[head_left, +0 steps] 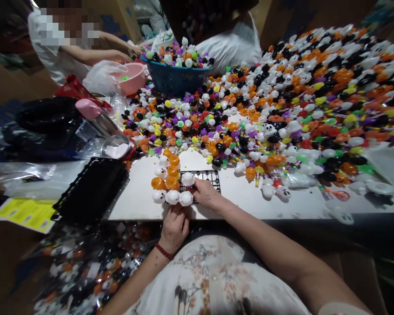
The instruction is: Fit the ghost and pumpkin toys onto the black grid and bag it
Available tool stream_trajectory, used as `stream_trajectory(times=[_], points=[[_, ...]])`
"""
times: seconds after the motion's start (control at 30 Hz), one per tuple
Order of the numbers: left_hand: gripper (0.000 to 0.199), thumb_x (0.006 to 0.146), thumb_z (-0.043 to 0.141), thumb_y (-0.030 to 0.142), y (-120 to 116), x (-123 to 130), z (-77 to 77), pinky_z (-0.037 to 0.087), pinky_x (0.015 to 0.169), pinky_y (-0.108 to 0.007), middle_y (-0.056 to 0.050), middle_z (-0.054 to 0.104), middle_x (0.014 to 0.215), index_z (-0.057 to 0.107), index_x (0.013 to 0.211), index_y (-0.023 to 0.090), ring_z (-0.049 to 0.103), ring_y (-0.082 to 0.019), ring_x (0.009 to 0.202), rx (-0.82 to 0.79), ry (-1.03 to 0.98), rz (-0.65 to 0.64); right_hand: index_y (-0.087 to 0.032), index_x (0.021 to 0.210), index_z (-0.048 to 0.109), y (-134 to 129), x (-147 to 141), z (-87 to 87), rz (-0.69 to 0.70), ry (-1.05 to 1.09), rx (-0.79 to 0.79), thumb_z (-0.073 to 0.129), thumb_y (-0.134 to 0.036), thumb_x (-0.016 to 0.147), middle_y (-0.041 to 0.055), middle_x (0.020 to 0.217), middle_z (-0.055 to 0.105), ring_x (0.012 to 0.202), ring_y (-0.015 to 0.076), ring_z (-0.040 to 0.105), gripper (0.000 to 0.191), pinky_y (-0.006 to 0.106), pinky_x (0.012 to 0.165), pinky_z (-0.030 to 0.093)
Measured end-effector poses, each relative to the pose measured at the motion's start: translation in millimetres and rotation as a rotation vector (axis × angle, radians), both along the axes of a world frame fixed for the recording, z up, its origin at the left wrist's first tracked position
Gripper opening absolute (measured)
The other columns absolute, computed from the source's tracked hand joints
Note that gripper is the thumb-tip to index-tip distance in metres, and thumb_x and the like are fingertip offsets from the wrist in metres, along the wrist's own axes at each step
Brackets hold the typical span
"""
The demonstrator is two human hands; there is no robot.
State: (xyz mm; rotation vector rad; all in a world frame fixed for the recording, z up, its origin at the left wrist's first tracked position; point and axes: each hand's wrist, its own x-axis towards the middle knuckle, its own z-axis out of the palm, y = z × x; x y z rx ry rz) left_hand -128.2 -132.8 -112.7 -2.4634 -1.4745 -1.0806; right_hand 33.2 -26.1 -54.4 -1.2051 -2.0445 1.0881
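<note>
A black grid rack [212,176] lies on the white table near its front edge. White ghost-faced tops [172,197] and orange tops [173,182] fill its left part, while the right part shows bare openings. My right hand [205,192] has its fingers closed on a white top [188,179] at the rack's middle. Below the front row of white tops, my left hand [176,223] is at the rack's near edge, its fingers bent and their tips hidden under the tops; a red bead bracelet is on that wrist.
A big heap of coloured toy tops [282,96] covers the table's back and right. Black racks [93,188] are stacked at left, near a pink-lidded flask [98,114]. Behind stand a blue basket [177,78] and pink basin [134,79]; another person [65,57] reaches there.
</note>
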Motion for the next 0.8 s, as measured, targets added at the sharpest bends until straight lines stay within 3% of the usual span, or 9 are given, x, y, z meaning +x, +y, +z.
stream_trajectory(times=[0.23, 0.43, 0.8], points=[[0.062, 0.083, 0.053, 0.002, 0.0, 0.3, -2.4, 0.051, 0.102, -0.050, -0.016, 0.060, 0.126, 0.045, 0.142, 0.018, 0.054, -0.030, 0.124, 0.013, 0.016, 0.003, -0.015, 0.095, 0.062, 1.0, -0.8, -1.6, 0.055, -0.210, 0.093, 0.053, -0.016, 0.089, 0.0087, 0.089, 0.070, 0.076, 0.0179, 0.059, 0.011, 0.025, 0.067, 0.038], [0.063, 0.082, 0.052, 0.002, -0.8, -0.5, -4.6, 0.049, 0.104, -0.052, -0.017, 0.058, 0.132, 0.045, 0.143, 0.018, 0.049, -0.032, 0.131, -0.015, 0.022, 0.019, -0.017, 0.093, 0.061, 0.8, -0.8, -7.1, 0.043, -0.105, 0.105, 0.054, -0.016, 0.088, 0.0073, 0.087, 0.069, 0.074, 0.0179, 0.059, 0.009, 0.024, 0.066, 0.037], [0.055, 0.082, 0.052, 0.002, -0.6, 2.1, 0.7, 0.050, 0.102, -0.050, -0.016, 0.062, 0.124, 0.051, 0.136, 0.017, 0.056, -0.030, 0.122, 0.009, 0.026, 0.018, -0.016, 0.091, 0.059, 0.5, 0.7, -15.3, 0.067, -0.070, 0.138, 0.050, -0.014, 0.086, 0.0073, 0.084, 0.066, 0.072, 0.0177, 0.054, 0.010, 0.025, 0.067, 0.037]])
